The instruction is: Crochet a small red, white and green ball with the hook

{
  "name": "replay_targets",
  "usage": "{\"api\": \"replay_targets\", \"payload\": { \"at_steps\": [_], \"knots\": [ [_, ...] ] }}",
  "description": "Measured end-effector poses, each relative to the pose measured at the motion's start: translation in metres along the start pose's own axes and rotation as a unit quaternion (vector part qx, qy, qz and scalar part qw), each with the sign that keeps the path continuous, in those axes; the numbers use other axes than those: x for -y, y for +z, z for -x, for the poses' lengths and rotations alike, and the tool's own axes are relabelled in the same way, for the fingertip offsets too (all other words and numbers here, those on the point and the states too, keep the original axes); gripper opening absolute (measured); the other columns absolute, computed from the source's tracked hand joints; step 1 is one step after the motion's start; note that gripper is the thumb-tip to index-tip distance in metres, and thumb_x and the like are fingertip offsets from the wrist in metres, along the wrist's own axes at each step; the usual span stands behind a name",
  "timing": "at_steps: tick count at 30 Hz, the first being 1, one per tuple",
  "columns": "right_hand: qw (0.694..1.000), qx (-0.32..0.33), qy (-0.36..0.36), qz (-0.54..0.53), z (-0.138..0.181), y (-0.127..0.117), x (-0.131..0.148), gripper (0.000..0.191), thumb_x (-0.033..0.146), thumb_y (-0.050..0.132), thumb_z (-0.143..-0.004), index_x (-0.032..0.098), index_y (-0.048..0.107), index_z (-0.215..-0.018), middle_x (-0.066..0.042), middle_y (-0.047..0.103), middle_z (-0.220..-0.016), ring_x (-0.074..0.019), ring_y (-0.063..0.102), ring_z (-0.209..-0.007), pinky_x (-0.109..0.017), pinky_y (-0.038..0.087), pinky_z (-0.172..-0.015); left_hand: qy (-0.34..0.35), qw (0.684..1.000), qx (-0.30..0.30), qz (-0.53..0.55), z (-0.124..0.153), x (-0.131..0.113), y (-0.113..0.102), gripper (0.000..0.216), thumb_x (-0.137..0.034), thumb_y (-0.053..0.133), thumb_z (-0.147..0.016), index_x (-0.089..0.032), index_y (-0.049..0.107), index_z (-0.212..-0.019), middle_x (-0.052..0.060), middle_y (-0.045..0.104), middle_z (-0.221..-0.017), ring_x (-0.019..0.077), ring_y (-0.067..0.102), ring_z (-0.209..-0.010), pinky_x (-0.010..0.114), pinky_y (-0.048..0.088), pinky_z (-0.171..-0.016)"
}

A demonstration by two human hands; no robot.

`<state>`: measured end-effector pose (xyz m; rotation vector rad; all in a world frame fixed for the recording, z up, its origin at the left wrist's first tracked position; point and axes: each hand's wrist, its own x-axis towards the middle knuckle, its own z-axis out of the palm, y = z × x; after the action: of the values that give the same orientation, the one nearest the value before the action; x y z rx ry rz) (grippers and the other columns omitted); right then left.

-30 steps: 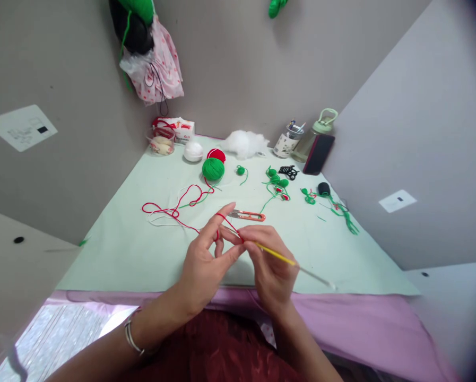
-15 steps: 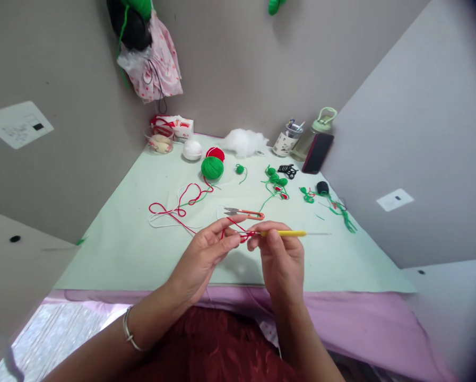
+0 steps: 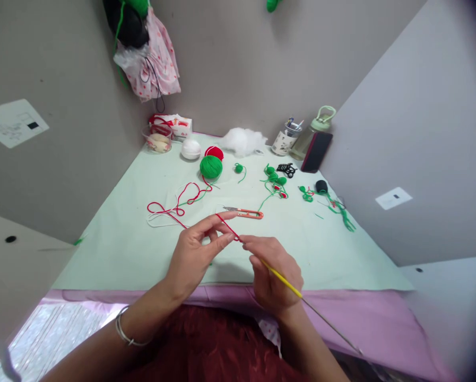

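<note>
Red yarn (image 3: pixel 228 226) runs taut from the raised forefinger of my left hand (image 3: pixel 193 253) down to its thumb tip, where the fingers pinch it. My right hand (image 3: pixel 279 273) is closed round a crochet hook (image 3: pixel 282 279) with a yellow grip, its metal rear end slanting down to the right. The hook's front tip is hidden near the right fingertips, which lie beside the pinched red yarn. Just beyond my hands are orange-handled thread snips (image 3: pixel 250 214). A loose red strand (image 3: pixel 178 210) trails from my left hand back across the table.
Behind lie a green yarn ball (image 3: pixel 211 167), a red ball (image 3: pixel 214 153), a white ball (image 3: pixel 190 149) and white stuffing (image 3: pixel 243 142). Small green crocheted pieces (image 3: pixel 275 178) and a black claw clip (image 3: pixel 287 170) lie right. A phone (image 3: pixel 317 152) leans against a bottle (image 3: pixel 321 124).
My right hand has turned and dropped slightly, swinging the hook from level to slanting down right. My left hand has shifted a little left, still holding the red yarn.
</note>
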<state>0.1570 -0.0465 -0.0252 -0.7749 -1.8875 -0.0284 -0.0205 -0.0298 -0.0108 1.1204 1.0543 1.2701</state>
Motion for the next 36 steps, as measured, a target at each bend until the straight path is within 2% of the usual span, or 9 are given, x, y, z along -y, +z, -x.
{"api": "replay_targets", "payload": {
  "at_steps": [6,10,13,17,21,24,29,32,36],
  "knots": [
    [0.997,-0.01,-0.028,0.068,0.008,0.009,-0.001,0.03,0.01,0.062,-0.1,0.02,0.07,-0.127,-0.013,0.081,-0.108,-0.0218,0.078,-0.097,-0.034,0.066,-0.077,-0.077,0.987,0.05,0.13,0.003,0.001,0.004,0.052,-0.027,0.091,-0.08,-0.023,0.078,-0.13,-0.002,0.07,-0.078,0.0132,0.059,-0.075,0.026,0.047,-0.077],
    [0.993,-0.066,-0.028,0.099,0.015,0.014,-0.002,0.04,0.007,0.067,-0.097,0.027,0.076,-0.131,-0.009,0.075,-0.108,-0.0226,0.075,-0.1,-0.036,0.065,-0.08,-0.193,0.93,0.107,0.294,0.004,0.002,0.008,0.06,-0.032,0.096,-0.072,-0.018,0.077,-0.128,-0.001,0.068,-0.077,0.0111,0.059,-0.072,0.025,0.05,-0.075],
    [0.996,-0.061,0.06,-0.01,0.012,0.01,0.0,0.038,0.009,0.064,-0.1,0.032,0.076,-0.128,-0.006,0.074,-0.104,-0.0213,0.073,-0.094,-0.036,0.062,-0.077,-0.224,0.91,0.127,0.324,0.002,0.002,0.006,0.052,-0.029,0.096,-0.073,-0.016,0.08,-0.12,-0.003,0.064,-0.072,0.0084,0.055,-0.066,0.028,0.056,-0.079],
    [0.953,-0.088,0.214,-0.194,0.0,0.001,0.001,0.022,0.017,0.059,-0.104,0.026,0.079,-0.106,-0.004,0.074,-0.087,-0.019,0.07,-0.079,-0.036,0.059,-0.072,-0.182,0.938,0.078,0.283,0.0,0.001,0.002,0.043,-0.023,0.093,-0.077,-0.017,0.08,-0.118,-0.008,0.057,-0.068,0.0026,0.041,-0.054,0.028,0.06,-0.082],
    [0.909,-0.089,0.276,-0.301,-0.005,0.005,-0.001,0.019,0.026,0.062,-0.104,0.024,0.079,-0.095,-0.004,0.075,-0.088,-0.0187,0.07,-0.078,-0.035,0.058,-0.07,-0.136,0.956,0.084,0.245,0.004,0.003,0.008,0.038,-0.025,0.09,-0.08,-0.022,0.082,-0.117,-0.004,0.064,-0.077,0.0076,0.056,-0.068,0.027,0.059,-0.081],
    [0.916,-0.087,0.274,-0.281,-0.005,0.01,-0.001,0.018,0.024,0.064,-0.103,0.027,0.081,-0.098,-0.004,0.08,-0.1,-0.0184,0.074,-0.086,-0.033,0.06,-0.075,-0.117,0.96,0.103,0.233,0.007,0.006,0.012,0.035,-0.025,0.089,-0.082,-0.026,0.083,-0.116,-0.002,0.067,-0.082,0.0127,0.065,-0.085,0.026,0.057,-0.083],
    [0.937,-0.086,0.246,-0.234,-0.006,0.008,0.002,0.021,0.019,0.062,-0.104,0.028,0.081,-0.102,-0.002,0.081,-0.094,-0.0163,0.073,-0.077,-0.031,0.061,-0.071,-0.103,0.973,0.089,0.184,0.005,0.004,0.008,0.033,-0.028,0.087,-0.083,-0.028,0.084,-0.116,-0.002,0.069,-0.086,0.0104,0.064,-0.079,0.023,0.051,-0.077],
    [0.962,-0.062,0.195,-0.18,-0.002,0.009,0.003,0.025,0.013,0.061,-0.103,0.028,0.08,-0.109,-0.004,0.081,-0.098,-0.0192,0.076,-0.089,-0.034,0.063,-0.077,-0.107,0.977,0.074,0.168,0.003,0.005,0.007,0.035,-0.03,0.089,-0.083,-0.027,0.083,-0.117,-0.002,0.069,-0.085,0.0084,0.06,-0.071,0.021,0.045,-0.067],
    [0.997,-0.039,0.071,-0.013,0.01,0.015,0.003,0.039,0.007,0.068,-0.097,0.029,0.077,-0.128,-0.009,0.079,-0.114,-0.0224,0.075,-0.101,-0.036,0.064,-0.081,-0.127,0.969,0.054,0.203,0.003,0.011,0.01,0.043,-0.03,0.093,-0.079,-0.024,0.083,-0.12,-0.004,0.063,-0.071,0.0064,0.052,-0.064,0.018,0.037,-0.059]
  ]
}}
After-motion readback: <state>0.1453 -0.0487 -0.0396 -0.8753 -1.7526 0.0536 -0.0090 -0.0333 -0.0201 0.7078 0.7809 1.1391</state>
